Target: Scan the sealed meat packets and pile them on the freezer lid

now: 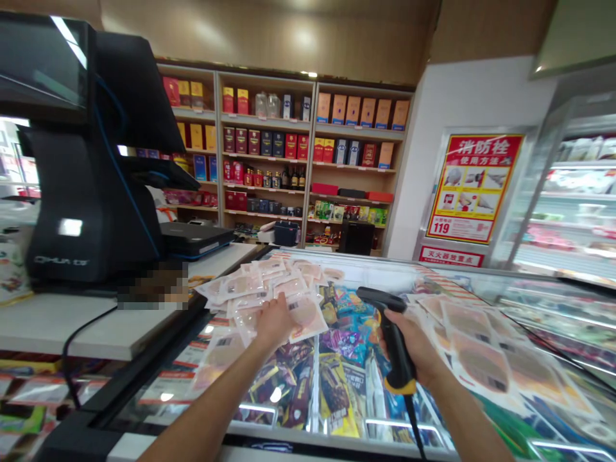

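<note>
My right hand (418, 340) is wrapped round the grip of a black and yellow barcode scanner (397, 343), its head tilted toward the left and its cable hanging down. My left hand (275, 322) reaches to a heap of flat clear packets (245, 282) on the glass top. Its fingers are curled onto a packet (308, 311) with a round pale item inside, and the hand hides part of that packet. More packets of this kind (484, 359) lie spread out to the right of the scanner, with their printed barcodes showing.
Beneath the glass of the chest freezer (312, 385) are colourful wrapped goods. A checkout terminal (96, 167) stands on the white counter (96, 324) at left, with a black cable (72, 340) hanging over its edge. Behind are shelves of boxes (264, 141) and a red fire-hydrant sign (474, 189).
</note>
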{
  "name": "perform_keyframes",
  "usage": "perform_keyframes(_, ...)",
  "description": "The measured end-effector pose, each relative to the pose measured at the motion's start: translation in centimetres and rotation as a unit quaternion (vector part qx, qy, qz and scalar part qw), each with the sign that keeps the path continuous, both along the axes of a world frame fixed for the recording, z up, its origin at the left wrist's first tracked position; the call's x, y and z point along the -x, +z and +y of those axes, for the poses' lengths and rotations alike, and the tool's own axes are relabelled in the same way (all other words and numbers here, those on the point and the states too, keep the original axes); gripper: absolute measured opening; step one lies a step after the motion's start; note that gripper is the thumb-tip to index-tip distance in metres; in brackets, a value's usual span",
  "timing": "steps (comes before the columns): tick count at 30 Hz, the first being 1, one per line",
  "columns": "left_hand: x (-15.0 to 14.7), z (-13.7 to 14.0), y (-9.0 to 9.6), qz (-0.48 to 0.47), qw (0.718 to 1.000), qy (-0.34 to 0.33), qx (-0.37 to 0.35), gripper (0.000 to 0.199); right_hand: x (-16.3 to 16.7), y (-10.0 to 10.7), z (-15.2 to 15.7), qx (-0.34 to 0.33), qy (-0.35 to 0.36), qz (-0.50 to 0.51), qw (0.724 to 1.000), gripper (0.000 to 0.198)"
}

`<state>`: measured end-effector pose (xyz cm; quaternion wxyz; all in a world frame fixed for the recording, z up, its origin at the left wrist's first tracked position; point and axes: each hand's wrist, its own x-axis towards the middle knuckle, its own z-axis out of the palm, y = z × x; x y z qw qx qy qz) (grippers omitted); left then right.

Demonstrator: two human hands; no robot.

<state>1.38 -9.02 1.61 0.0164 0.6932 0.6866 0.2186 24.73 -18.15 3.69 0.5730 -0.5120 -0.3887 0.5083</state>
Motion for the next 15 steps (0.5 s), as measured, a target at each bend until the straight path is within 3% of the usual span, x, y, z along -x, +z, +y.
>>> perform_keyframes(9,-2.0,0.2,-0.1,-0.079,0.996,-0.009,-0.051,0.069,1.9,0.0,-0.6,0.027,0.041,-0.01,0.999,0.031)
perform_keyframes(15,-2.5,0.9,0.1,-0.185,0.98,-0.032,-0.062,0.068,2.0,-0.1,-0.7,0.027,0.048,0.0,0.998,0.033)
